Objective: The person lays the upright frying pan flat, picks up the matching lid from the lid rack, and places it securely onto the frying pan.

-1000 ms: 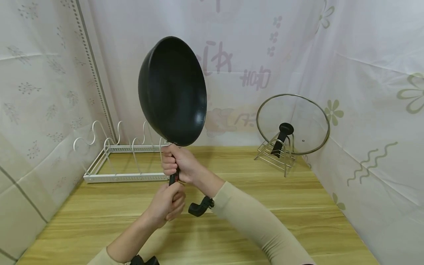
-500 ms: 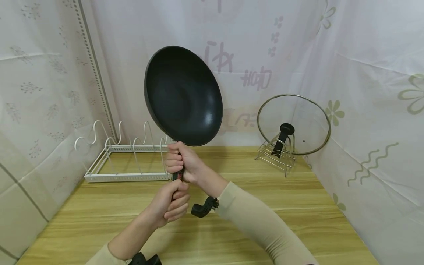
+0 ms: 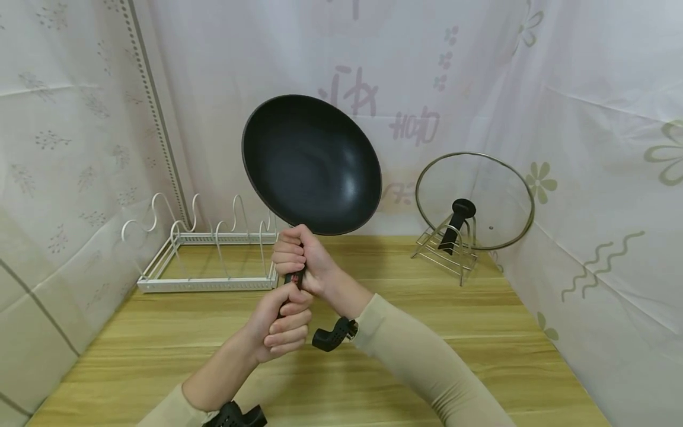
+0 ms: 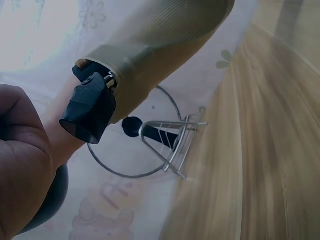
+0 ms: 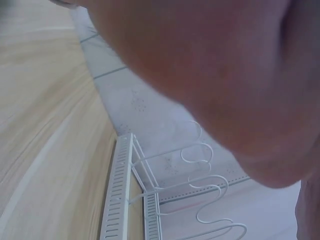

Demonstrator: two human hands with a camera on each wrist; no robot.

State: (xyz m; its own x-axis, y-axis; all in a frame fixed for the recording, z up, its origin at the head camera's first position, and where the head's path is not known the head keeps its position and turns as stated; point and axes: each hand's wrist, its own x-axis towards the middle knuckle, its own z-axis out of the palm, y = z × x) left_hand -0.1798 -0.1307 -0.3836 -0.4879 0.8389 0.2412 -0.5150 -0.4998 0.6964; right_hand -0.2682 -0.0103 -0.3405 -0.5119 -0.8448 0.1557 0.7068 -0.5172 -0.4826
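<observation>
A black wok (image 3: 312,169) is held up above the table, its dark inner side facing the camera. Its handle (image 3: 294,277) points down and is mostly hidden by fingers. Near the wok's rim, the right hand (image 3: 304,258) grips the upper part of the handle. Just below, the left hand (image 3: 283,326) is wrapped round the handle's lower end. In the left wrist view, part of the wok (image 4: 52,197) shows behind the left hand (image 4: 22,165). The right hand (image 5: 235,85) fills much of the right wrist view, its fingers not clear.
A white wire dish rack (image 3: 208,284) stands at the back left of the wooden table (image 3: 416,350). At the back right, a glass lid (image 3: 496,196) with a black knob leans in a small wire stand (image 3: 443,252). Patterned curtains enclose the back and sides.
The wok has turned so that more of its inside faces the camera, and it has shifted right and lower. Both hands have moved slightly right with the handle, keeping their grip.
</observation>
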